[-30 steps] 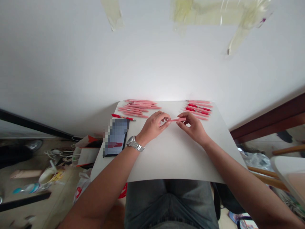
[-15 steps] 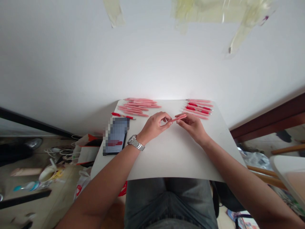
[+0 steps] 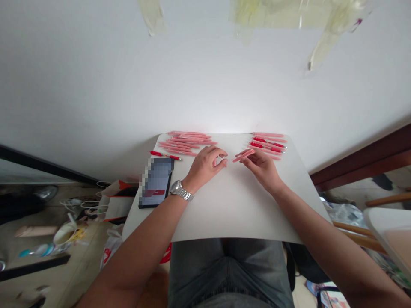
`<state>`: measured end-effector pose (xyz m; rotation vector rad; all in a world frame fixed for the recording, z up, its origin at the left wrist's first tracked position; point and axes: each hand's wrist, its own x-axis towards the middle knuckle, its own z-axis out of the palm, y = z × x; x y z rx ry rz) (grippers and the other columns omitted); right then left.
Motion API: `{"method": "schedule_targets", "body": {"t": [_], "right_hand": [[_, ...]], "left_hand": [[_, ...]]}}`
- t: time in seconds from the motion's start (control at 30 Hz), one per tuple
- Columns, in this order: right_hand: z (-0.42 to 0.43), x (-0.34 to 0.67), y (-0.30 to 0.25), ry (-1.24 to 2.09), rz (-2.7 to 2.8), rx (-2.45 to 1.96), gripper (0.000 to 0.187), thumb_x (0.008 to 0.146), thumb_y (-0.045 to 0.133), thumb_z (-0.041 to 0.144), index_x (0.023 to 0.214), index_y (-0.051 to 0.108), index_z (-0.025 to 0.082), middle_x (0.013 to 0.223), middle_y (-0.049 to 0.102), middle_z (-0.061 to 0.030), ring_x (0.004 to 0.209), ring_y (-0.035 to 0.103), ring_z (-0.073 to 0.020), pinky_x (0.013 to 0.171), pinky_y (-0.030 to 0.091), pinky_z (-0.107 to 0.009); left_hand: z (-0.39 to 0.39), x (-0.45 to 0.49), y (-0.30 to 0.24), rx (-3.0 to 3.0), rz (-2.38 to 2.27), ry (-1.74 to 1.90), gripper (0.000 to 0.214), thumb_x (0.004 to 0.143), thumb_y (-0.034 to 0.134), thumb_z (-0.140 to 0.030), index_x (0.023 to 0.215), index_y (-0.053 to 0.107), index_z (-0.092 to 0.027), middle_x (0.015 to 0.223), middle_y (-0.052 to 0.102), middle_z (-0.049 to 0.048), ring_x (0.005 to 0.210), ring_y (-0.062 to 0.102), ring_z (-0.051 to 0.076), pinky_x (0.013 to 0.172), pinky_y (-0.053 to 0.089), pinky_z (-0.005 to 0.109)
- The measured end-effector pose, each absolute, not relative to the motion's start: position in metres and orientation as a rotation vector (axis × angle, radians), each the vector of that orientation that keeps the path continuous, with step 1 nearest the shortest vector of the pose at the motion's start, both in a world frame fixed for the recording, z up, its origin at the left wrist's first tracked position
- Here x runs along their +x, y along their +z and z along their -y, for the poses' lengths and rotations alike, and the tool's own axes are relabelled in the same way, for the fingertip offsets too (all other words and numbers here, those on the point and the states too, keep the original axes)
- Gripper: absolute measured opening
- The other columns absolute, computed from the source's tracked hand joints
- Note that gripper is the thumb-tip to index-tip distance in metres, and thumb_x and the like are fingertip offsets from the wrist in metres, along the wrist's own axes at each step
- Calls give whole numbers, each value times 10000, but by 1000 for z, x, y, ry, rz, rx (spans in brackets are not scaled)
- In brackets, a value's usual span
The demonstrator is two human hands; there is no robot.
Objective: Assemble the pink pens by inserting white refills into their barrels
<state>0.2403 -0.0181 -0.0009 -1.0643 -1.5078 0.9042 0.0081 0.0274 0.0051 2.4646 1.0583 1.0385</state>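
Note:
Above the middle of the white table, my right hand (image 3: pixel 260 167) pinches a pink pen (image 3: pixel 244 155) between thumb and fingers, its one end tilted up to the right. My left hand (image 3: pixel 207 164), with a metal watch (image 3: pixel 181 191) on the wrist, is just left of the pen. Its thumb and index finger are apart and nothing shows between them. A group of pink pens (image 3: pixel 188 139) lies behind my left hand. Behind my right hand is a row of pink pens (image 3: pixel 269 135), with red pens (image 3: pixel 265 146) among them.
A dark-framed device with a blurred screen (image 3: pixel 157 182) lies on the table's left side, a red pen (image 3: pixel 165 155) just behind it. The wall (image 3: pixel 205 85) rises behind the table (image 3: pixel 231 209). Bags, cables and a cup (image 3: pixel 64 234) stand on the floor at left.
My left hand has let go of the pen's left end and drawn back slightly to the left. The pen stays in my right hand, now tilted a little more.

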Motion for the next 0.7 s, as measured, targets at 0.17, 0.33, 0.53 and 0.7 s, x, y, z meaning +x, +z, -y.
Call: {"method": "schedule_targets", "body": {"t": [0.17,0.33,0.53,0.7], "right_hand": [[15,244,-4,849,1510,-1131,281,963,711,514,996,696,235,1077,781,-72,993,760,-243,872,590,-396],[15,245,-5,762,1571,-1222,272,962,694,505,969,679,233,1026,788,-69,924,758,-235,798,584,-374],[16,244,-2,763,1628,-1239,249,972,672,478,963,683,229,964,788,-63,866,748,-222,750,568,-358],[16,244,-3,757,1643,-1243,273,971,668,501,977,681,228,951,790,-63,847,746,-219,725,564,-353]], "left_hand": [[-32,4,1,2537,-1140,1023,142,959,679,-194,1093,697,-237,1103,700,61,1307,602,279,1110,490,458],[-35,4,-4,2581,-1178,998,184,936,696,-172,1109,706,-235,1176,675,81,1343,580,285,1132,480,479],[-38,5,-9,2608,-1199,991,208,925,693,-166,1122,713,-232,1204,645,97,1343,558,296,1153,465,501],[-38,6,-10,2620,-1215,964,191,905,709,-162,1078,726,-240,1212,635,96,1323,554,314,1128,473,524]]}}
